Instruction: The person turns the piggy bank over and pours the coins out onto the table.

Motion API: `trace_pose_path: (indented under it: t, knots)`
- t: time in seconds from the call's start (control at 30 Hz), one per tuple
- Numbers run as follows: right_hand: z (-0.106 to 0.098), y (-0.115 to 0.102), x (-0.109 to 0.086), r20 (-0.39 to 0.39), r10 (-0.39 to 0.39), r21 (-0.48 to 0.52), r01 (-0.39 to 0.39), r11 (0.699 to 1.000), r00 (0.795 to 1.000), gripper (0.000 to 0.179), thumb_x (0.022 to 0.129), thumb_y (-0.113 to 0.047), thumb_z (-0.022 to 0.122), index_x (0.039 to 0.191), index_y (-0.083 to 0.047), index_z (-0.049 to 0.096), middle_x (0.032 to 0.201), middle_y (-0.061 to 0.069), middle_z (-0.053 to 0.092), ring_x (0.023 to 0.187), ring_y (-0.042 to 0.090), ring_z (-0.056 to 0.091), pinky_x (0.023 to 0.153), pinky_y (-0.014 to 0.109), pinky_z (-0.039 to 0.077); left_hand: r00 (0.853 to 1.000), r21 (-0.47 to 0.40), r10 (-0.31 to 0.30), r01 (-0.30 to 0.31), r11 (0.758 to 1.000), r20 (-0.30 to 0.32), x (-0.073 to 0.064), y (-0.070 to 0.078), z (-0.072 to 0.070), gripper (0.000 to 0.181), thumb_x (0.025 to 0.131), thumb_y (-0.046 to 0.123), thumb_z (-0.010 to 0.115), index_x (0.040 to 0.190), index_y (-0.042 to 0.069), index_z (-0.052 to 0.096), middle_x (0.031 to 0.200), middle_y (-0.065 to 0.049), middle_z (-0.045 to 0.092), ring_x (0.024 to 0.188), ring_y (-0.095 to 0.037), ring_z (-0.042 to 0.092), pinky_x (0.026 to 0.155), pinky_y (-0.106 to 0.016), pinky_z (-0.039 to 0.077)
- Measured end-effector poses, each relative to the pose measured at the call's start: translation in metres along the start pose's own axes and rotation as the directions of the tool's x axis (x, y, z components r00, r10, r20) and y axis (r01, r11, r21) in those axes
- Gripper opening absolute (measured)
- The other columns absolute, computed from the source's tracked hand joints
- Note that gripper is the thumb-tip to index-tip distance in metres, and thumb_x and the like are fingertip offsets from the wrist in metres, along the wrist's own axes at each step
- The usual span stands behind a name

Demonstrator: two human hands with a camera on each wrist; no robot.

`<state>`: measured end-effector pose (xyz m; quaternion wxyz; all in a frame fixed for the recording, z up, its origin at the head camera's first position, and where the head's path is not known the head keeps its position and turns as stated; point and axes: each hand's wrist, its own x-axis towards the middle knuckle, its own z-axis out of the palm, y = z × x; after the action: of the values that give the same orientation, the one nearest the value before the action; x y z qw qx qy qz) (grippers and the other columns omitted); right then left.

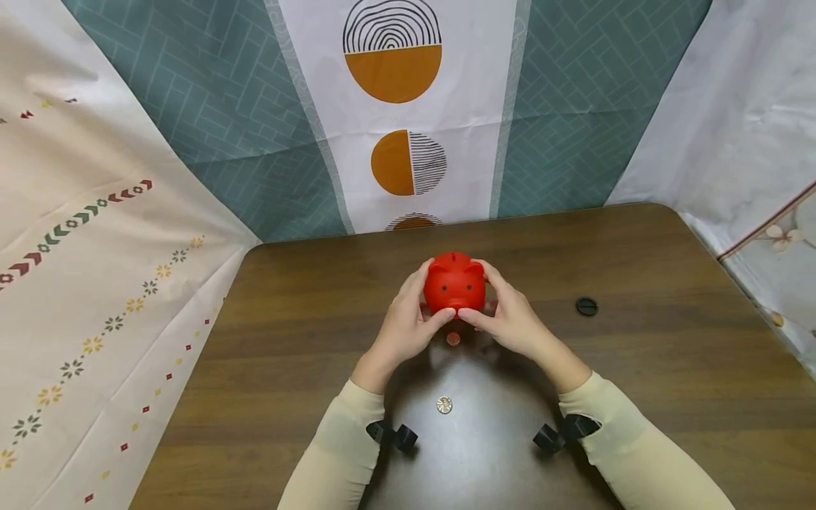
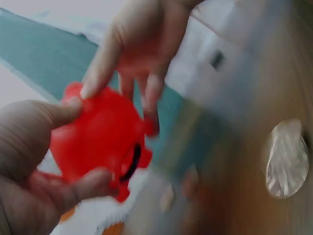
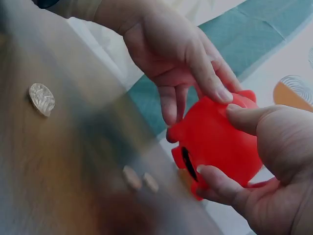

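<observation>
A red piggy bank (image 1: 454, 280) with dark eyes faces me, the coin slot showing on its top. My left hand (image 1: 406, 312) grips it from the left and my right hand (image 1: 508, 313) from the right, both thumbs near the snout. In the left wrist view the piggy bank (image 2: 100, 134) is above the table, with a dark round opening (image 2: 131, 161) in its underside. The right wrist view shows this opening (image 3: 189, 163) too, facing the tabletop. A copper coin (image 1: 453, 339) lies just below the piggy bank in the head view.
A larger shiny coin (image 1: 444, 404) lies between the forearms. Off to the right on the wooden table (image 1: 306, 319) is a round black plug (image 1: 586, 306). The right wrist view has two small coins (image 3: 131, 177) side by side. Patterned cloth (image 1: 242, 127) hangs behind.
</observation>
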<state>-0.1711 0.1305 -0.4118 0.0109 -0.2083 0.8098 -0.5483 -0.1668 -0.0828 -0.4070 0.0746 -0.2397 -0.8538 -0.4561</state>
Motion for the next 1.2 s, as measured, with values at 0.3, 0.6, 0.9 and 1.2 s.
trace_pose_path:
  t: [0.3, 0.6, 0.9, 1.2]
  knots:
    - [0.002, -0.003, -0.001, -0.085, -0.127, -0.095, 0.118, 0.988, 0.988, 0.083, 0.081, -0.023, 0.079, 0.148, -0.026, 0.031, 0.143, 0.006, 0.042, 0.11, 0.031, 0.058, 0.077, 0.041, 0.057, 0.996, -0.02, 0.066, -0.068, 0.998, -0.061, -0.001, 0.001, 0.002, 0.084, 0.085, 0.021, 0.075, 0.152, 0.022, 0.024, 0.151, -0.003, 0.03, 0.108, -0.023, 0.059, 0.077, -0.03, 0.057]
    - [0.003, 0.008, 0.001, -0.098, -0.142, -0.093, 0.133, 0.987, 0.985, 0.085, 0.078, -0.019, 0.081, 0.147, -0.028, 0.032, 0.141, 0.009, 0.042, 0.105, 0.035, 0.062, 0.066, 0.031, 0.058, 0.987, -0.035, 0.12, -0.124, 0.992, -0.104, 0.0, 0.001, 0.009, 0.081, 0.083, 0.014, 0.076, 0.148, 0.015, 0.029, 0.152, -0.009, 0.026, 0.102, -0.027, 0.062, 0.069, -0.027, 0.057]
    - [0.005, 0.01, 0.001, -0.084, -0.053, -0.084, 0.046, 0.995, 0.995, 0.086, 0.078, -0.022, 0.081, 0.147, -0.033, 0.03, 0.139, 0.009, 0.042, 0.106, 0.036, 0.061, 0.065, 0.031, 0.058, 0.998, -0.06, 0.034, -0.037, 0.998, -0.051, 0.0, -0.006, 0.009, 0.082, 0.083, 0.016, 0.076, 0.149, 0.021, 0.026, 0.155, -0.009, 0.022, 0.101, -0.027, 0.063, 0.07, -0.027, 0.057]
    - [-0.001, 0.004, 0.001, -0.18, -0.304, -0.148, 0.28, 0.949, 0.936, 0.085, 0.075, -0.013, 0.083, 0.146, -0.018, 0.036, 0.146, 0.011, 0.038, 0.103, 0.036, 0.062, 0.067, 0.038, 0.059, 0.955, 0.015, 0.233, -0.234, 0.972, -0.182, 0.003, 0.009, 0.007, 0.081, 0.081, 0.013, 0.078, 0.147, 0.012, 0.032, 0.153, -0.012, 0.026, 0.108, -0.029, 0.061, 0.07, -0.033, 0.058]
